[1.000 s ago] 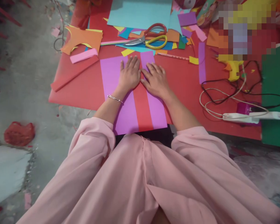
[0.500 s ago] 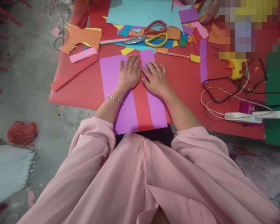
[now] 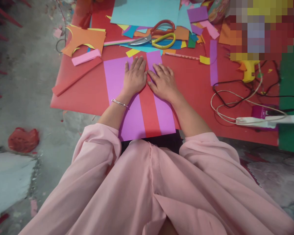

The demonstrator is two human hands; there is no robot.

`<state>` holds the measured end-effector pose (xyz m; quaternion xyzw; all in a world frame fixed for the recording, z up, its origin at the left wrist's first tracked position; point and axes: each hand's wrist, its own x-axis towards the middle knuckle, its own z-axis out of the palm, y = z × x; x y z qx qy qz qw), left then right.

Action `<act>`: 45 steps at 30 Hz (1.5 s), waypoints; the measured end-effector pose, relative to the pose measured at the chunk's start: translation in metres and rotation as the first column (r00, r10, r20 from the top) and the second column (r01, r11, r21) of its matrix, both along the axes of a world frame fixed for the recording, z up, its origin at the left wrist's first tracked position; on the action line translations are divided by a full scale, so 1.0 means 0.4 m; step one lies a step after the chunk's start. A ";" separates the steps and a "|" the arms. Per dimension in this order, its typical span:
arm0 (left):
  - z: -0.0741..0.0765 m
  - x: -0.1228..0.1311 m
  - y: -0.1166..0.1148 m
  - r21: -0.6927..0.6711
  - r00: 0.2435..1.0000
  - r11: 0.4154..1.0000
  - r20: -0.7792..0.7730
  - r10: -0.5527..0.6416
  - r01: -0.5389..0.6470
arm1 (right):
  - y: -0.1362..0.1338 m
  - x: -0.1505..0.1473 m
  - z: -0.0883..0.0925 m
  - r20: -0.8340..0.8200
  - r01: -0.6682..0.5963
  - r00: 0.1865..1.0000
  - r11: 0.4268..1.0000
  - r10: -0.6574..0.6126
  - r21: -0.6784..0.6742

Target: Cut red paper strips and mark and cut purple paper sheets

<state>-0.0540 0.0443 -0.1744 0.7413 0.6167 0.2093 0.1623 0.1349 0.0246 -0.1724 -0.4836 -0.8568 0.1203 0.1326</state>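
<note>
A purple paper sheet [image 3: 116, 85] lies on a big red sheet [image 3: 88, 91], with a red strip [image 3: 149, 114] running lengthwise along its middle. My left hand [image 3: 135, 78] lies flat with fingers stretched out on the purple paper, at the strip's left edge. My right hand [image 3: 163, 82] lies flat beside it, fingers spread, over the strip's right edge and the purple paper there. The two hands touch at the thumbs. Neither holds anything.
Scissors [image 3: 156, 36] with red and yellow handles lie on coloured paper scraps beyond my hands, near a pencil [image 3: 181, 56]. A yellow glue gun [image 3: 248, 70], tangled cords and a white power strip [image 3: 264, 121] sit right. Orange cut paper [image 3: 85, 39] and a pink strip [image 3: 86, 57] lie left.
Both hands stay flat on the paper in the same place. Only the camera has shifted slightly.
</note>
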 end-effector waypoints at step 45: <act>0.031 0.018 -0.034 0.093 0.954 0.995 -0.298 -0.005 0.034 | -0.003 0.007 0.021 0.021 0.040 0.999 0.995 -0.043 0.095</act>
